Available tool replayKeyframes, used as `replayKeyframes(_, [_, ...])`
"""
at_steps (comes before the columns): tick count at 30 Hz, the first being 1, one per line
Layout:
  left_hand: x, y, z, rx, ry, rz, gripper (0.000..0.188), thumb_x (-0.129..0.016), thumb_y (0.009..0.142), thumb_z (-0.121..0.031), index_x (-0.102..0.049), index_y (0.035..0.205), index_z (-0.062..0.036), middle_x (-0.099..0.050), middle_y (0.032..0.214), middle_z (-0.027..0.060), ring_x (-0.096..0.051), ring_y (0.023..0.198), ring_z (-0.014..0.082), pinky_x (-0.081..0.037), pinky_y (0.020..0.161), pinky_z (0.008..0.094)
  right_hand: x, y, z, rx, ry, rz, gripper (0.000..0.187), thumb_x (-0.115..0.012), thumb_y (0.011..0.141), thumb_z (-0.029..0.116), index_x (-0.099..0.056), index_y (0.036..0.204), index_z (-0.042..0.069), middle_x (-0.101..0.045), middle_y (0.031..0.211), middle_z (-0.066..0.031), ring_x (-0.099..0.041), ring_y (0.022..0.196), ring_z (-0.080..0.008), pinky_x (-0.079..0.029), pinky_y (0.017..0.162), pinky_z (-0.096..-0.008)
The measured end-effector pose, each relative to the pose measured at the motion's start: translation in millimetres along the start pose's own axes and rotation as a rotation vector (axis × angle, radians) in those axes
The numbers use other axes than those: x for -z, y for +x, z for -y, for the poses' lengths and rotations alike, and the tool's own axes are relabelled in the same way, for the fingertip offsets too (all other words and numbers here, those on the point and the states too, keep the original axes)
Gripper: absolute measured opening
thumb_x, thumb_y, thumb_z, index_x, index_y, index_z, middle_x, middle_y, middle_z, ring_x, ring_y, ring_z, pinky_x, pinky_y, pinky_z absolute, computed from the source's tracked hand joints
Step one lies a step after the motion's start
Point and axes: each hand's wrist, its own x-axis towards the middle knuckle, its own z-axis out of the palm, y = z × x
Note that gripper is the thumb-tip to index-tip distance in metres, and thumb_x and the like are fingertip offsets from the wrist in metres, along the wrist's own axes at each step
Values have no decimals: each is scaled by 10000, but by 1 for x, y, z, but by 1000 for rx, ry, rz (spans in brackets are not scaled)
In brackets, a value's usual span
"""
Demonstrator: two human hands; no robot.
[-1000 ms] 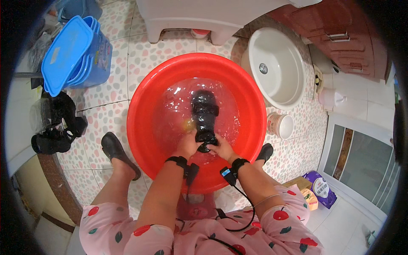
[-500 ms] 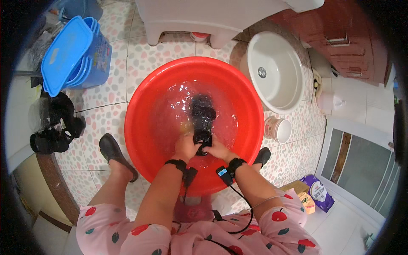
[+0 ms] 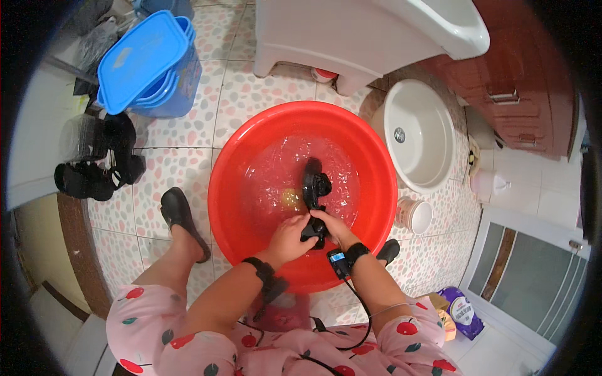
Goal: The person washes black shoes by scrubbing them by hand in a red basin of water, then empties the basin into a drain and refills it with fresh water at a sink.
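Observation:
A wet black sandal (image 3: 311,182) is partly out of the soapy water in a large red basin (image 3: 221,238) between my legs. My left hand (image 3: 290,239) grips its near end from the left, with the fingers curled over it. From the right, my right hand (image 3: 333,228) closes on the same end. The sandal's far end, with a dark strap or bow, points away from me over the water. A small yellow thing (image 3: 290,198) lies in the water left of the sandal, too blurred to name.
Right of the basin stand a white tub (image 3: 417,138) and a small pail (image 3: 419,217). Blue lidded buckets (image 3: 179,88) and black shoes (image 3: 88,180) are at the left. A white sink base (image 3: 338,44) rises beyond. A purple package (image 3: 463,313) lies at the near right.
The sandal has been lifted and turned, so more of it shows above the water. My hands have shifted slightly on its near end. The whole view has moved a little.

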Motion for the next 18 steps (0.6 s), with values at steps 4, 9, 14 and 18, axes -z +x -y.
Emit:
replayKeyframes(4, [-2,19,-6,336,-60,64,592,-457,898,-502,-553,1110,43,-628,968,192,-593,918,355,-458,833,384,-3,-9,-16,124,-78,-45,485,-641,850,297,-519,1186,-30,-609,1052,-97,-582,938,-182,-463,830,-298])
replayKeyframes(9, [7,26,4,724,-1323,48,632,-373,909,-609,-555,1130,-46,-612,1012,90,-574,926,204,-451,826,337,-31,-26,-14,186,-183,-19,443,-628,861,240,-506,1208,-7,-602,1034,-72,-569,945,-162,-445,842,-290])
replayKeyframes(14, [21,50,23,730,-1422,-81,537,-495,907,-514,-515,1198,-64,-594,1029,87,-582,962,213,-474,839,354,-30,-31,-10,230,-447,95,596,-662,842,247,-411,1312,-20,-577,1120,-69,-537,981,-148,-431,872,-275])
replayKeyframes(18, [56,66,18,607,-1450,-84,354,-614,871,-331,-560,1101,-68,-604,880,48,-601,775,155,-500,691,313,-38,-42,-11,259,-537,111,729,-681,827,257,-321,1386,-44,-512,1246,-113,-495,1098,-177,-375,965,-283])
